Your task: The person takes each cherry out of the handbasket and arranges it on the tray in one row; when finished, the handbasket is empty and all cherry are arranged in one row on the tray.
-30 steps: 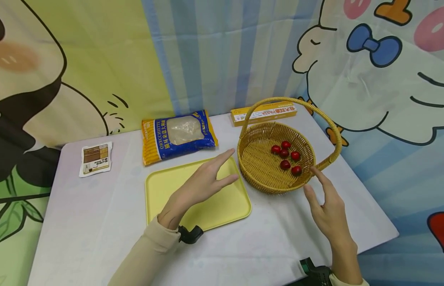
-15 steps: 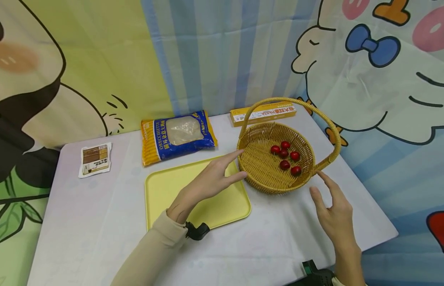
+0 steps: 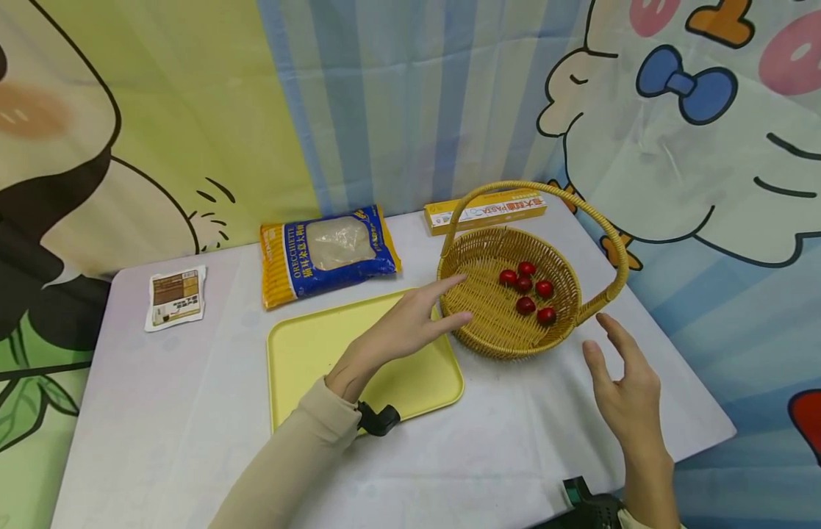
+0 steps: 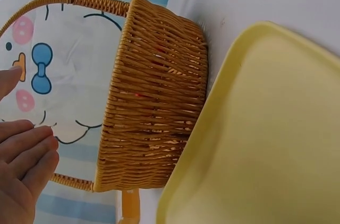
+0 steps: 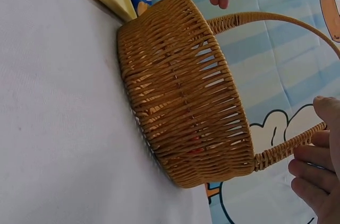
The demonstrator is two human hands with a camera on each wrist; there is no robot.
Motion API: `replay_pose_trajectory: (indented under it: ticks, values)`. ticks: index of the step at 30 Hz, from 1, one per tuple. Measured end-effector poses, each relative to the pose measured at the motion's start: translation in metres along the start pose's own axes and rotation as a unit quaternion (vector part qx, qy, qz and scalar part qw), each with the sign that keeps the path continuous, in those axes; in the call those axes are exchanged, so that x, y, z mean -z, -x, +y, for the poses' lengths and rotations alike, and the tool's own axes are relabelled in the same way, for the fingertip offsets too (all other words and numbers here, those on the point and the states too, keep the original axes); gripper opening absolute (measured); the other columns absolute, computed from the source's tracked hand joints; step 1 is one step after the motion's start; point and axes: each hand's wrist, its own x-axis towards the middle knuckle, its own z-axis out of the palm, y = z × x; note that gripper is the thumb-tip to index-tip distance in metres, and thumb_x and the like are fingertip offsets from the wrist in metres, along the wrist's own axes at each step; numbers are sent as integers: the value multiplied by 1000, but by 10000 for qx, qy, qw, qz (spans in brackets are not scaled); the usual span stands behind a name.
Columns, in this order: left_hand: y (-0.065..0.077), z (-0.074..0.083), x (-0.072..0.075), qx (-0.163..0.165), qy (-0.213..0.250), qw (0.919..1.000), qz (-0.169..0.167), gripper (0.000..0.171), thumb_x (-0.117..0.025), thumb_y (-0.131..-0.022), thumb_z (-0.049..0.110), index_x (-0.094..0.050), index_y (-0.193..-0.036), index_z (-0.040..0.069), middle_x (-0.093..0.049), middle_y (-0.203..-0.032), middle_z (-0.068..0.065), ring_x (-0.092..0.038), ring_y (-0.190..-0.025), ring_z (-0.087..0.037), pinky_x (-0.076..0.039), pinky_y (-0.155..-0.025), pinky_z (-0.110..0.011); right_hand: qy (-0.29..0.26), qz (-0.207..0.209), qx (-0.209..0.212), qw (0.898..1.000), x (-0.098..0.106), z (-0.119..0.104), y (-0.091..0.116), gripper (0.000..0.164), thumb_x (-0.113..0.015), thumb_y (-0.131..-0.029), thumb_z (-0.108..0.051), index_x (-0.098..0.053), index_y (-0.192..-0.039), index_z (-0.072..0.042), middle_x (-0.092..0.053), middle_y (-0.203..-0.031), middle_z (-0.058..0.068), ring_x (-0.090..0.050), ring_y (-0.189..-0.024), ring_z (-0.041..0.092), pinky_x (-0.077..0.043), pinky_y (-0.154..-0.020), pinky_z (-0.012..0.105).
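Note:
A round wicker basket (image 3: pixel 476 308) with a tall arched handle stands on the right half of the table, several red cherries (image 3: pixel 525 283) lying inside it. My left hand (image 3: pixel 410 319) hovers over the tray's right side, its fingertips overlapping the basket's left rim in the head view. On the other side, my right hand (image 3: pixel 625 389) is raised near the handle's right foot, fingers spread and holding nothing. In the left wrist view the left hand (image 4: pixel 24 165) has its fingers extended beside the basket (image 4: pixel 154 96). The right wrist view shows the right hand (image 5: pixel 319 165) near the handle.
A yellow tray (image 3: pixel 304 345) lies left of the basket. Behind it is a blue and yellow orecchiette bag (image 3: pixel 337 250). A flat pasta box (image 3: pixel 483 211) sits behind the basket, and a small white-edged packet (image 3: pixel 176 297) lies far left. A printed curtain (image 3: pixel 410 95) borders the table.
My left hand has moved right, from over the tray to the basket's left rim. My right hand has drifted right, slightly away from the basket. The basket and cherries stay put.

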Motion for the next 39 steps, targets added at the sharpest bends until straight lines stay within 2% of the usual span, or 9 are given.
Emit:
replay_pose_trajectory:
  ticks: [2,6,10,16,23,31,34,36,39]
  values:
    - [-3,0,-1,13,18,10000,-10,72,-59,-104,55,-37,-164,23,-40,-167,4,-36,-155,-17,-35,-125,-41,-80,14,26,10000,-1,0,-2,57,-71,-100,-12,-53,-154,-15,-60,-149,15,-51,-139,1,-31,-112,6]
    - [-10,-1,-4,-9,69,10000,-58,68,-60,-105,50,-39,-163,21,-43,-165,2,-39,-154,-19,-37,-124,-43,-267,-40,3,9996,-5,0,-7,63,-71,-100,-10,-48,-158,-14,-59,-151,16,-54,-140,5,-33,-112,6]
    - [-20,-1,-8,-56,141,9998,-126,66,-62,-105,45,-40,-162,19,-44,-165,-1,-42,-152,-22,-38,-123,-44,-428,-231,-332,9983,-6,0,-11,67,-69,-102,-11,-40,-162,-17,-54,-156,15,-51,-144,7,-34,-112,5]
    - [-33,0,-10,-142,231,9993,-267,67,-62,-105,45,-40,-162,16,-44,-165,-2,-43,-152,-21,-38,-123,-40,-394,-257,-796,9957,-8,0,-22,64,-65,-105,-17,-37,-163,-18,-52,-157,16,-50,-146,16,-34,-109,3]
    - [-48,1,-14,229,290,9982,-469,69,-63,-104,45,-40,-162,16,-44,-165,-1,-42,-152,-19,-38,-123,-36,-173,-396,-912,9949,-17,0,-31,64,-65,-105,-15,-37,-162,-18,-56,-154,13,-54,-143,30,-35,-108,2]
    - [-68,5,-24,485,358,9957,-709,70,-65,-104,44,-41,-161,11,-48,-162,-4,-44,-151,-16,-39,-121,-28,160,-600,-1474,9871,-18,1,-31,65,-64,-105,-17,-33,-163,-24,-56,-155,6,-56,-141,32,-36,-113,9]
    - [-73,6,-26,593,420,9944,-770,71,-64,-104,45,-41,-161,11,-49,-161,-4,-46,-149,-16,-41,-120,-28,215,-570,-1506,9867,-18,2,-29,65,-64,-105,-15,-34,-163,-23,-57,-154,7,-57,-140,30,-36,-113,9]
    - [-76,6,-26,647,452,9938,-777,71,-64,-104,46,-42,-160,10,-51,-160,-4,-48,-148,-17,-42,-119,-29,230,-455,-1360,9894,-20,3,-29,65,-65,-104,-12,-35,-161,-20,-59,-151,10,-55,-141,11,-35,-112,6]
    - [-81,5,-26,734,425,9936,-744,70,-64,-103,47,-44,-159,10,-53,-159,-4,-50,-146,-17,-44,-117,-29,134,-228,-960,9950,-23,5,-31,63,-67,-101,-4,-40,-158,-12,-62,-145,17,-47,-131,-17,-34,-107,1]
